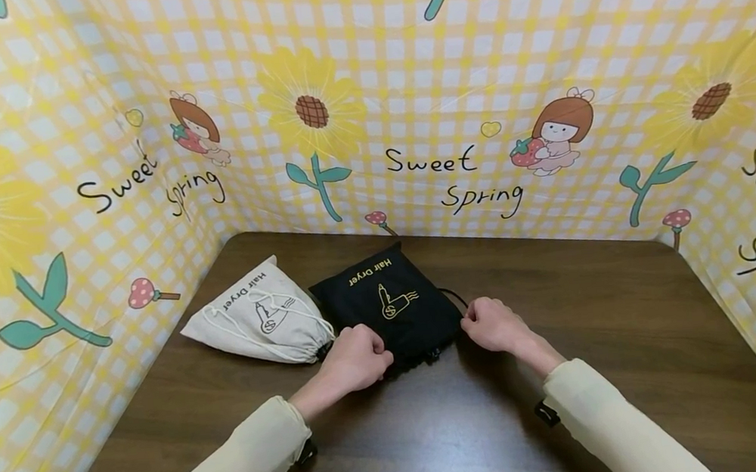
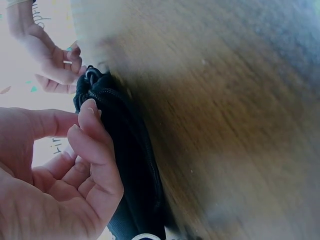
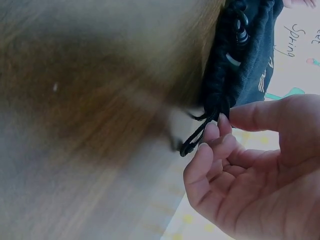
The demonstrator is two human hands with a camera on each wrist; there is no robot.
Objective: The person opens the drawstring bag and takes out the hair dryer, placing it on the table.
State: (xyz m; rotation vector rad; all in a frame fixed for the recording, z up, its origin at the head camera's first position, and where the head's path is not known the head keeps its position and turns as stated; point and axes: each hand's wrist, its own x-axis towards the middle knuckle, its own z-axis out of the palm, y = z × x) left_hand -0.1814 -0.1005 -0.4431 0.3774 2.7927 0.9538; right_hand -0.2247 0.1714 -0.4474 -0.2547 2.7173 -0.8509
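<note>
A black drawstring bag (image 1: 406, 294) printed "Hair Dryer" in yellow lies flat on the table, its gathered mouth toward me. My left hand (image 1: 357, 358) is at the mouth's left corner; in the left wrist view its thumb and index fingertips (image 2: 90, 107) pinch at the gathered black cloth, and what lies between them is hidden. At the right corner, my right hand (image 1: 496, 323) pinches a black cord (image 3: 192, 142) between thumb and fingers, the cord's looped end sticking out past the fingertips. A black cord lock (image 3: 241, 35) hangs at the mouth.
A cream drawstring bag (image 1: 256, 316) with the same hair dryer print in black lies left of the black one, white cords looped over it. The brown wooden table (image 1: 602, 366) is enclosed at the back and sides by a yellow checked cloth (image 1: 419, 95) with cartoon prints.
</note>
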